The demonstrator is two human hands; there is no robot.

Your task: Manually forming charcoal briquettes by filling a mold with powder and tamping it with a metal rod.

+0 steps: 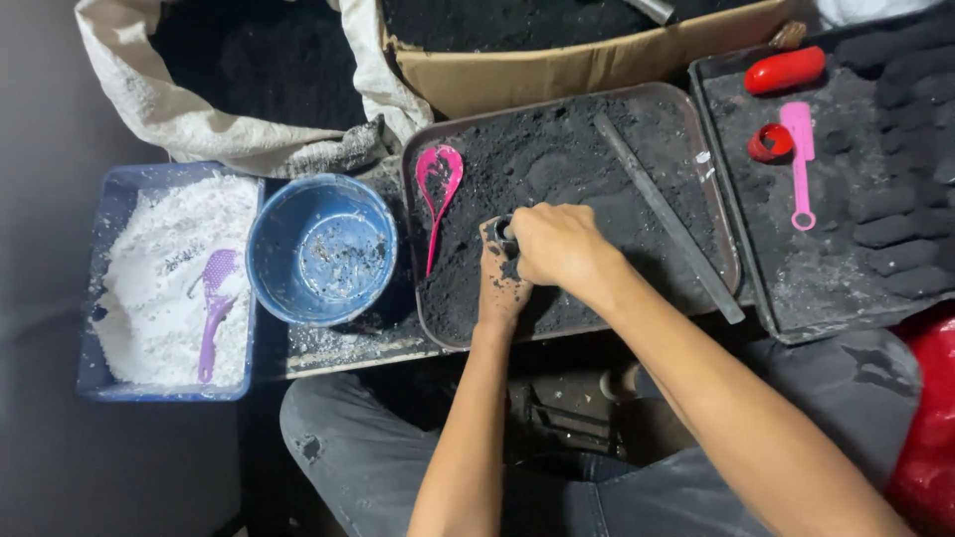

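Knees in dark grey trousers (378, 447) sit closest to the lens, w/ both forearms reaching out over them. Right hand (559, 244) is curled shut, its grip clamped on a small dark mould (504, 231) (only a sliver of it shows, so exact shape can't be told). Left hand (500, 283), smeared w/ black powder, lies flat beside and just under the right, fingers touching the same small piece; whether its grip closes on it I can't tell.

Both hands are over a brown tray (711, 189) filled w/ black powder (557, 149). In that tray: a pink spoon (438, 184) at the left edge and a long grey bar (667, 214) lying diagonally to the right of the hands.

Left of the tray stands a blue bowl (320, 249), nearly bare inside, then a blue tub (99, 288) of white powder (159, 268) w/ a purple scoop (214, 298) in it.

Right side: a dark tray (796, 288) w/ black pressed lumps (895, 199), a red cap (769, 142), a pink handled tool (799, 159) and a red oblong piece (784, 70).

Farther back, a cardboard box (557, 70) and a pale sack (199, 119), both holding black powder
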